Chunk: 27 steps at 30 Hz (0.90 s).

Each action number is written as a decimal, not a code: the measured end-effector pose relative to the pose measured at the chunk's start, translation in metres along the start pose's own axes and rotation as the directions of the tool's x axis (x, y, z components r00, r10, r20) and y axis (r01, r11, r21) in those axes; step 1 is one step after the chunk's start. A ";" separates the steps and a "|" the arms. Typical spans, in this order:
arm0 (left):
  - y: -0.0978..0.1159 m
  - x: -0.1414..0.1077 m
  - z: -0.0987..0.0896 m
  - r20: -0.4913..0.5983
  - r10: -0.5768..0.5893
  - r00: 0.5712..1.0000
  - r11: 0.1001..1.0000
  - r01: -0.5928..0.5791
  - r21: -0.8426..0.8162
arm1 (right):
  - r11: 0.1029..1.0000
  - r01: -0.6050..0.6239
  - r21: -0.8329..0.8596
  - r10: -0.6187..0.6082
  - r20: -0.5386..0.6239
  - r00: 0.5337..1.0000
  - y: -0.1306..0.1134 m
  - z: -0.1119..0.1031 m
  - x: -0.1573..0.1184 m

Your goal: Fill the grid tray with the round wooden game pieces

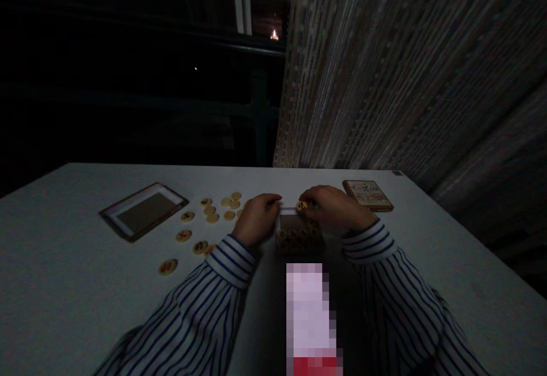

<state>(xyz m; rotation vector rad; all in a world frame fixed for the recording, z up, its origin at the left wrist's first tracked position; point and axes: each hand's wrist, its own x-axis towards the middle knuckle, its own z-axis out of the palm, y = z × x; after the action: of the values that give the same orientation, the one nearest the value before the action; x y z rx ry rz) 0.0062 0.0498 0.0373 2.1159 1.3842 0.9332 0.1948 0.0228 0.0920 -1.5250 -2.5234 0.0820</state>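
Note:
My right hand (331,208) pinches a round xiangqi piece (301,206) with a dark character between thumb and fingers, above the far right part of a small open box (280,246). Rows of similar pieces (298,233) lie along the near side of the box, and its brownish floor shows behind them. My left hand (257,219) is closed at the box's left edge, thumb and forefinger at the far left corner. To the left, loose pieces (183,236) lie scattered on the table, some showing red or dark characters, others plain. My left forearm and hand partly hide a few.
A shallow box lid or tray (111,219) with a pale lining lies at the left of the white table (427,285). A flat case with a printed top (368,195) rests at the back right. Behind the table's far edge hangs a string curtain (325,80).

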 end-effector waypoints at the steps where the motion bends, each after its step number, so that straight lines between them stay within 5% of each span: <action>1: 0.001 -0.001 -0.001 0.016 -0.002 1.000 0.999 0.001 0.032 | 1.000 -0.001 -0.003 0.001 0.023 1.000 0.000 0.000 0.000; 10: 0.005 -0.005 0.000 0.129 0.000 0.992 0.987 -0.020 0.160 | 0.999 -0.030 -0.022 0.032 0.108 0.994 -0.002 -0.001 0.001; 27: 0.001 -0.005 0.000 0.182 0.025 0.983 0.972 -0.067 0.227 | 0.995 -0.052 -0.088 0.072 0.234 0.970 -0.002 0.006 0.002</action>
<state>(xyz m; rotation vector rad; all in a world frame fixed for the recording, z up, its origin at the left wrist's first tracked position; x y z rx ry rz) 0.0054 0.0454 0.0362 2.3482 1.4151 0.6044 0.1911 0.0241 0.0868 -1.7195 -2.6902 0.1832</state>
